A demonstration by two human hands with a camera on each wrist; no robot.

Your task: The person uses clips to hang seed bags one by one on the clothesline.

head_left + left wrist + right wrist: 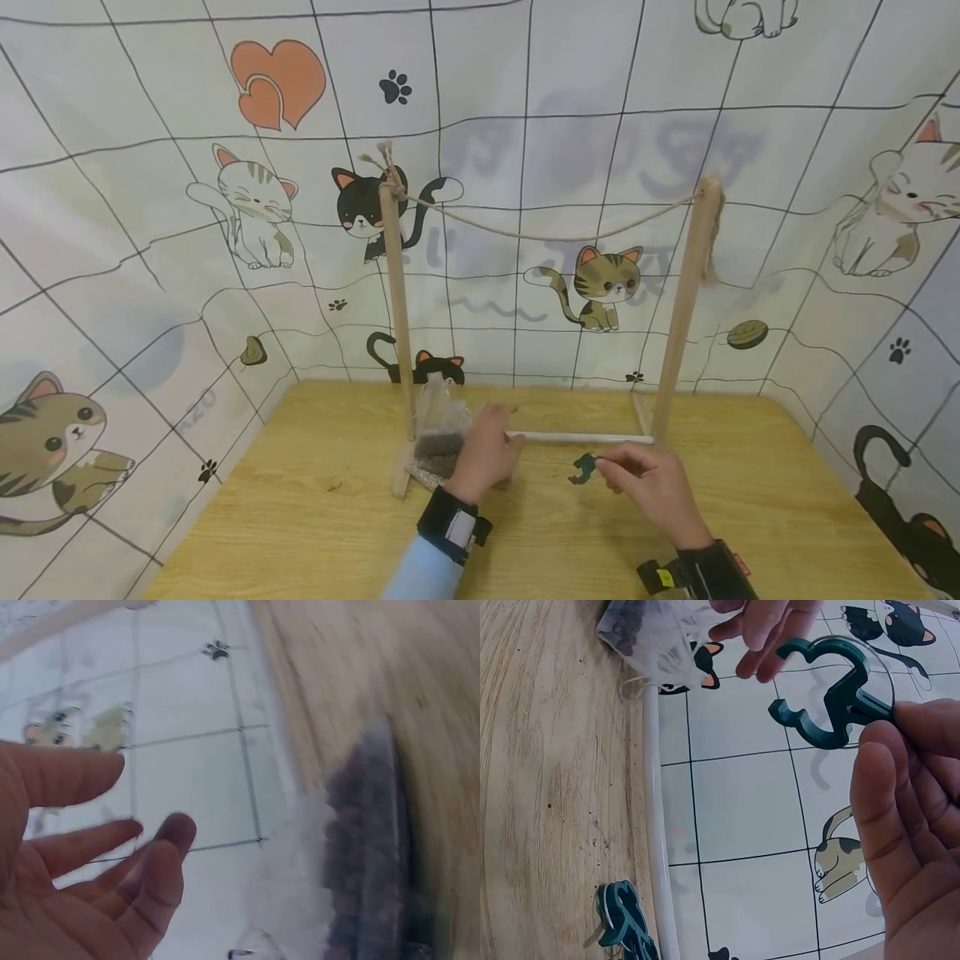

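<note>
My right hand (654, 485) pinches a green plastic spring clip (844, 694) between thumb and fingers. In the right wrist view the clip's curved jaws stand apart, with a thin wire ring around its back. My left hand (483, 457) is in the air beside a clear plastic bag (442, 412), its fingers loosely bent with nothing between them. Dark brown contents (360, 855) fill the lower part of the bag. Another green clip (624, 919) shows at the lower left of the right wrist view, over the wooden surface.
A wooden frame stands on the table (315, 500), with a left post (396, 308) and a right post (681, 317). A rope (525, 238) sags between their tops. Low down, a white rod (581, 437) joins them. Cat-printed cloth (495, 283) hangs behind and at the sides.
</note>
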